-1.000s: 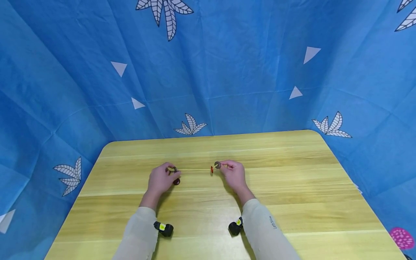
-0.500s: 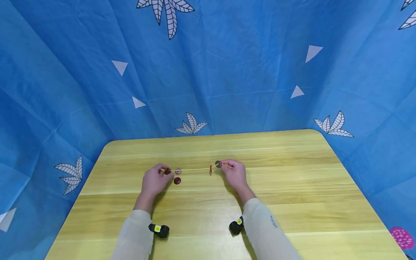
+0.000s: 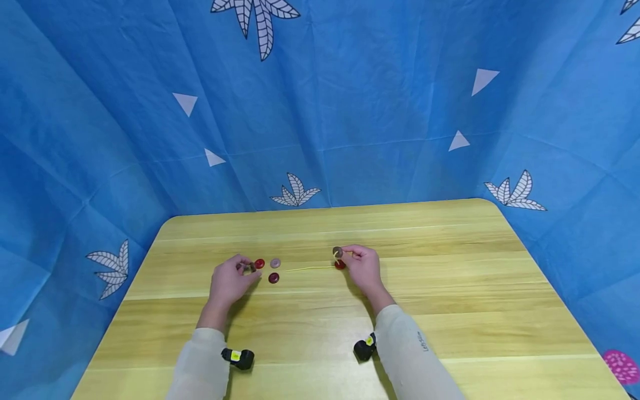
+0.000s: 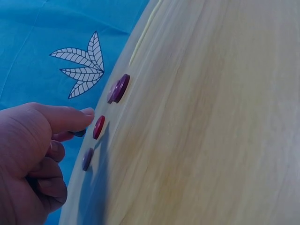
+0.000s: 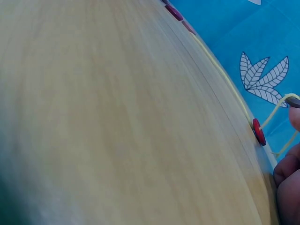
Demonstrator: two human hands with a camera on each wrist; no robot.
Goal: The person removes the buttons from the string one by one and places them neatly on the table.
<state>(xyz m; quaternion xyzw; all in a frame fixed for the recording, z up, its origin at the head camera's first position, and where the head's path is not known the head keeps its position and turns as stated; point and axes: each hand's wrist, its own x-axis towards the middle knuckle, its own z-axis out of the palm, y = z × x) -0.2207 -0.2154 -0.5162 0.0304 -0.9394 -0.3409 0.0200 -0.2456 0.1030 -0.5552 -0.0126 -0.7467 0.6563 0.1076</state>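
My left hand (image 3: 232, 280) pinches a dark button (image 3: 252, 267), mostly hidden by the fingers in the left wrist view. Close by on the table lie a bright red button (image 3: 259, 263), a pale mauve button (image 3: 275, 263) and a dark red button (image 3: 274, 278). Another greyish button (image 4: 87, 159) sits below the left fingertips. With thumb and finger, my right hand (image 3: 363, 270) holds a brown button (image 3: 338, 252) threaded on a yellow string (image 3: 310, 268). Lower on that string, a red button (image 5: 258, 131) stands at the table surface. The string's free end trails left.
The wooden table (image 3: 310, 328) has a rounded far edge. Behind it hangs a blue curtain (image 3: 370, 111) with leaf prints. A black wrist camera (image 3: 241, 359) is strapped to the left sleeve, another camera (image 3: 365, 349) to the right.
My left hand has moved left, away from the string and the loose buttons. The taut string has gone slack onto the table, and its red button has dropped lower. The right hand has barely moved.
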